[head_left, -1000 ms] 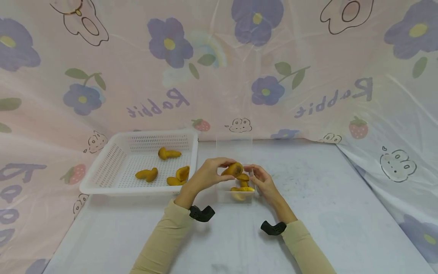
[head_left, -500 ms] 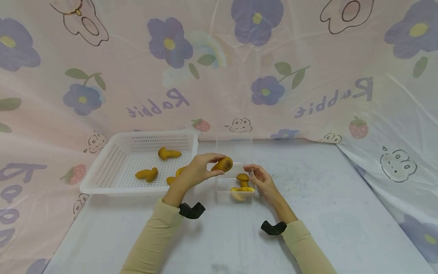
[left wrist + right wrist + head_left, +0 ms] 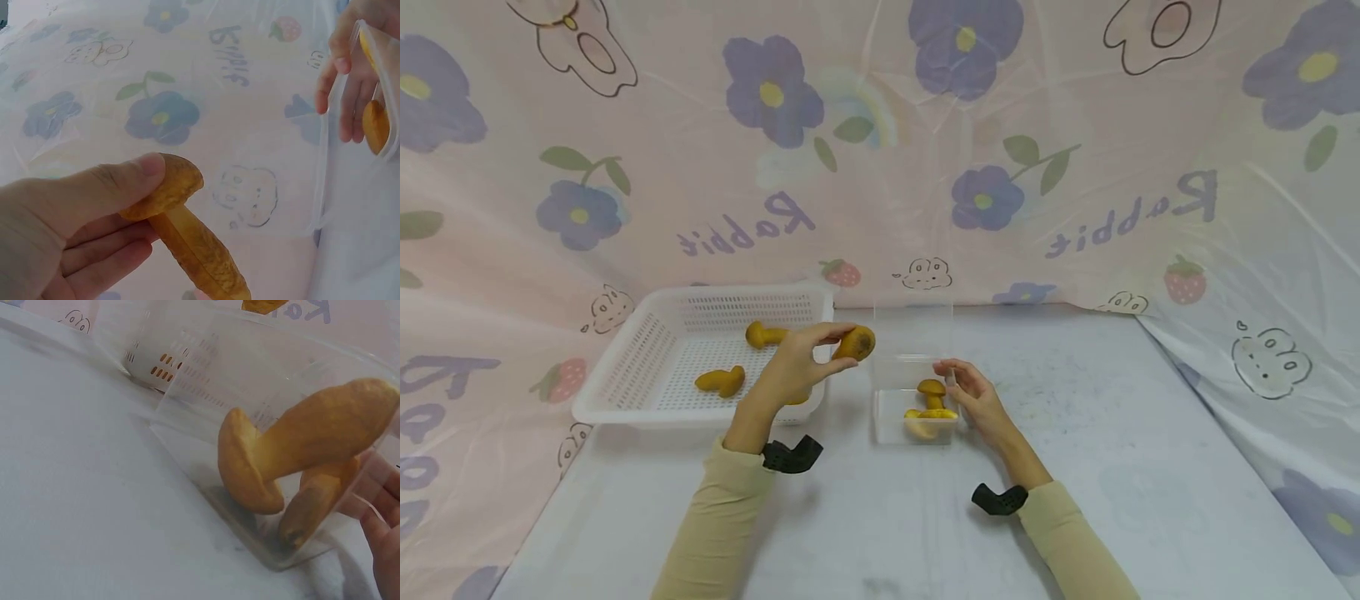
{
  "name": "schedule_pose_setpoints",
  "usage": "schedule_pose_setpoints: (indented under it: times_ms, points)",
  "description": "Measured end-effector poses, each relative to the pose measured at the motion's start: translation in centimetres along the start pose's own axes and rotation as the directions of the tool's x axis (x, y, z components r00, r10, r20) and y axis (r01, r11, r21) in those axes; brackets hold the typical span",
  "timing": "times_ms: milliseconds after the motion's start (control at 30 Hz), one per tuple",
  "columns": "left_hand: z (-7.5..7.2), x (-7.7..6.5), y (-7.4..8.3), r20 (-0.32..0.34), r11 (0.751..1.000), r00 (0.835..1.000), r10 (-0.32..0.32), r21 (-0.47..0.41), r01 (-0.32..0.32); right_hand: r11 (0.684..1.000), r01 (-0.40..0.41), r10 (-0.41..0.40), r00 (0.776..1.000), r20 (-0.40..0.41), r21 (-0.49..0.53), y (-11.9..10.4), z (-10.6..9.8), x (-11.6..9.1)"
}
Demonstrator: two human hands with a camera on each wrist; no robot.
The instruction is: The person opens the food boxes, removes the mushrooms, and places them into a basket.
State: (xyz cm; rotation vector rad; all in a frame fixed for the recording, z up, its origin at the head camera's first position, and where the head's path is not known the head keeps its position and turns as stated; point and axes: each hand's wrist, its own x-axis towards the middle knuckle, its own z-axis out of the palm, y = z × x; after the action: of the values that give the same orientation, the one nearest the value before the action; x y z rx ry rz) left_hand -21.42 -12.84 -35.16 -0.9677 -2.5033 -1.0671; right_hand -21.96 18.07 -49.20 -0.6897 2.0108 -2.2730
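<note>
A brown-yellow mushroom (image 3: 855,342) is pinched by its cap between the thumb and fingers of my left hand (image 3: 793,361), in the air beside the basket's right rim. The left wrist view shows this mushroom's stem (image 3: 199,253) hanging down from the cap. My right hand (image 3: 983,406) holds the right side of a clear plastic box (image 3: 889,429), its fingers curled at the wall. Inside that box lie mushrooms; one has its cap (image 3: 240,464) toward the box's front wall in the right wrist view, with another (image 3: 315,503) partly behind it.
A white perforated basket (image 3: 597,406) stands at left, with a mushroom (image 3: 721,382) in it and another (image 3: 763,335) farther back. More mushroom (image 3: 797,400) shows below my left hand, mostly hidden. The box's clear lid (image 3: 913,327) stands raised behind it. A printed cloth hangs behind the table.
My left hand has moved left and slightly up from over the clear box, carrying the mushroom toward the basket. My right hand has stayed at the box.
</note>
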Motion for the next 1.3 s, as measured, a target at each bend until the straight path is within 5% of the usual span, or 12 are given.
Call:
schedule_pose_setpoints:
  times_ms: [533, 1000, 1300]
  points:
    - [-3.1, -1.1, -1.5, -0.075, 0.998, 0.996, -0.038, 0.054, 0.042, 0.999, -0.043, 0.042, 0.999, -0.021, -0.008, 0.0, 0.1, 0.1]
    - [-6.1, -1.4, -4.1, -0.046, 0.971, 0.975, -0.219, 0.085, 0.222, 0.999, -0.046, 0.045, 0.999, -0.026, -0.008, -0.1, 0.0, 0.0]
    - [-7.4, -1.0, -6.0, 0.051, 0.933, 0.938, -0.343, 0.132, 0.334, 0.998, -0.064, 0.063, 0.998, -0.025, -0.022, -0.1, 0.0, 0.1]
